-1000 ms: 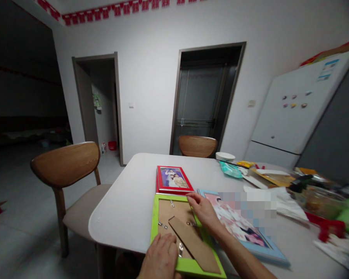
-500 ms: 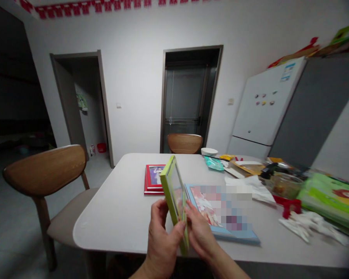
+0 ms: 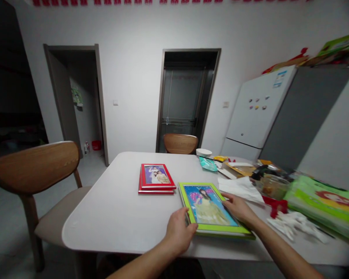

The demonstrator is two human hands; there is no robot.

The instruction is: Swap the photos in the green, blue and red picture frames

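Observation:
A green photo frame (image 3: 209, 206) lies face up on the white table (image 3: 119, 209), showing a picture of a figure in a pale dress. It rests on top of another frame whose edge shows beneath it. My left hand (image 3: 178, 229) grips the frame's near left edge with curled fingers. My right hand (image 3: 237, 207) lies against its right edge, fingers bent on the border. A red photo frame stack (image 3: 155, 178) sits just beyond, to the left.
White paper (image 3: 240, 186), a glass bowl (image 3: 272, 186), a green package (image 3: 322, 199), a red object (image 3: 275, 204) and crumpled white bits (image 3: 291, 226) crowd the table's right side. Wooden chairs stand at the left (image 3: 31, 170) and far end (image 3: 180, 142). A fridge (image 3: 257, 112) stands right.
The green frame lay face down, was lifted and turned on edge, and now lies face up on top of the blue frame. The camera view shifted right.

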